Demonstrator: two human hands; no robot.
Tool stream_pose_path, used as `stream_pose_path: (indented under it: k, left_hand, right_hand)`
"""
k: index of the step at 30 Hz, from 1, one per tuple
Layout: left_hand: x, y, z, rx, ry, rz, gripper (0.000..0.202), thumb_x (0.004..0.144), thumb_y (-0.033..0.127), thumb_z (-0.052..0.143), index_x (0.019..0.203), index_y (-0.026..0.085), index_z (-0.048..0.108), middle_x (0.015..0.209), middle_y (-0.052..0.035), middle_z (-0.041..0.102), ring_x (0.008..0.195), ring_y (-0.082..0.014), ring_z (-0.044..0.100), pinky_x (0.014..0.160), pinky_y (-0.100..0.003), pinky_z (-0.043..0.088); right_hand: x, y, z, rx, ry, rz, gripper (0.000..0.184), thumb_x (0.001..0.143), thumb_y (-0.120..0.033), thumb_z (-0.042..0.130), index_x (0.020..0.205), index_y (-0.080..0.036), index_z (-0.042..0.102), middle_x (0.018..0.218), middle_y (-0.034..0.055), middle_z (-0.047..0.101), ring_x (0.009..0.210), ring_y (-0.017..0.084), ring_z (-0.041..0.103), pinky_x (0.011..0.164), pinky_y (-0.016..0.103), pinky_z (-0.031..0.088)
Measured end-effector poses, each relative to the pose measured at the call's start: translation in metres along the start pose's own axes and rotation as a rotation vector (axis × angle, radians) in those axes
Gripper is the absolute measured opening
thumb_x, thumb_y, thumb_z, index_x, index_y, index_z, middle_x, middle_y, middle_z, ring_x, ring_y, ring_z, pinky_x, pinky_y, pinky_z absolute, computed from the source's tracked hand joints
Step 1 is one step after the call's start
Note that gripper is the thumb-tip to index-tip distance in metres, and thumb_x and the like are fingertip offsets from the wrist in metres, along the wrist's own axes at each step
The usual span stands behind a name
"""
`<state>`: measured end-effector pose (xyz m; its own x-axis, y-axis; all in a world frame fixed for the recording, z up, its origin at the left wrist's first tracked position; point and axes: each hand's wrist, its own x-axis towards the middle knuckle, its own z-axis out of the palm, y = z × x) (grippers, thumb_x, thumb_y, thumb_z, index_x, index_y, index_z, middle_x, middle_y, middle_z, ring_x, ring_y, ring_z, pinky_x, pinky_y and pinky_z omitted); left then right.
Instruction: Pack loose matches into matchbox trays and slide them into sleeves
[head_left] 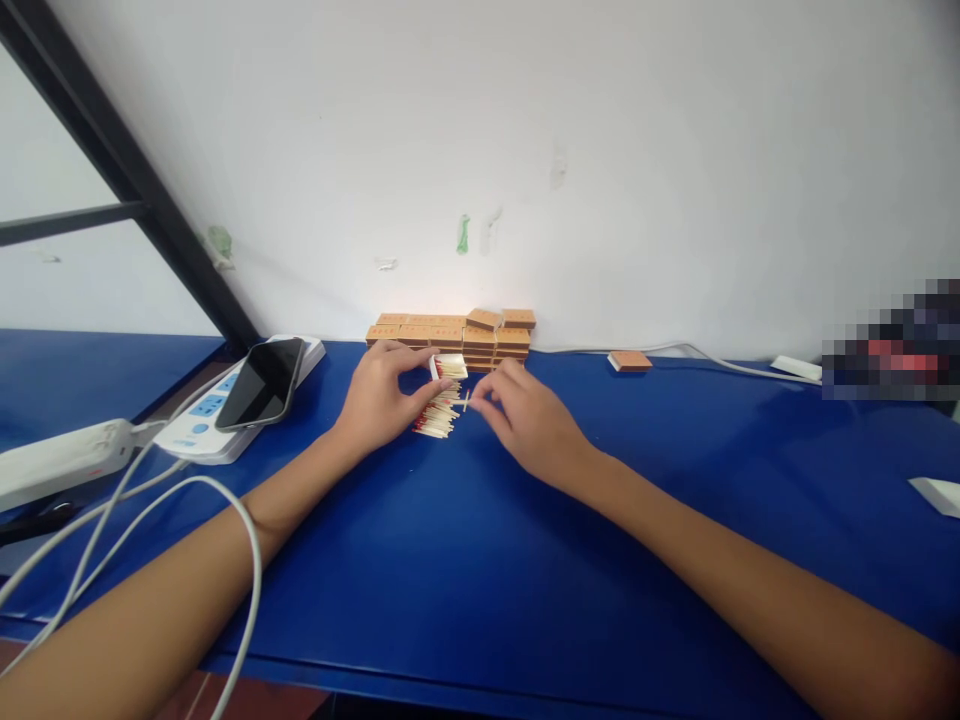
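Note:
Between finger and thumb, my left hand (382, 390) grips a small white matchbox tray (452, 364) with red-tipped matches lying in it. Under and in front of that tray a loose pile of matches (435, 422) is spread on the blue table (465, 570). My right hand (529, 415) is closed in a pinch just right of the pile. A few pale matches (463, 402) stick out from its fingertips; how many is hard to tell. Behind both hands, stacked orange-brown matchboxes (420, 330) stand against the wall, partly hidden by my hands.
A dark phone (262, 382) rests on a white power strip (202, 440) at the left, with white cables (251, 540) looping over my left forearm. Farther right lie a single matchbox (628, 361) and a white piece (937, 495) near the edge. A dark frame (150, 210) slants at the left.

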<state>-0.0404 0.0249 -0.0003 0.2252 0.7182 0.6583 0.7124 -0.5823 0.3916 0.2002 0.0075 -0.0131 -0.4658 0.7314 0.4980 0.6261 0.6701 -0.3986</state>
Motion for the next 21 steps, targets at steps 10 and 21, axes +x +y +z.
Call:
stream_pose_path:
  k: [10,21]
  left_hand:
    - [-0.007,0.018,0.004,-0.195,-0.161,0.034,0.035,0.090,0.048,0.088,0.119,0.029,0.085,0.104,-0.0065,0.082,0.101,-0.0281,0.071,0.089,-0.043,0.060]
    - [-0.006,0.017,0.004,-0.251,-0.148,-0.021,0.035,0.089,0.049,0.088,0.118,0.029,0.085,0.106,-0.0057,0.083,0.102,-0.0281,0.073,0.093,-0.045,0.059]
  right_hand:
    - [0.005,0.017,-0.012,-0.028,0.104,0.050,0.010,0.107,-0.023,0.057,0.100,-0.021,0.063,0.108,0.0084,0.063,0.096,0.023,0.065,0.088,0.038,0.052]
    - [0.003,0.011,-0.011,0.012,0.147,-0.044,0.014,0.109,-0.024,0.053,0.100,-0.021,0.064,0.103,0.0079,0.063,0.091,0.022,0.064,0.082,0.036,0.051]
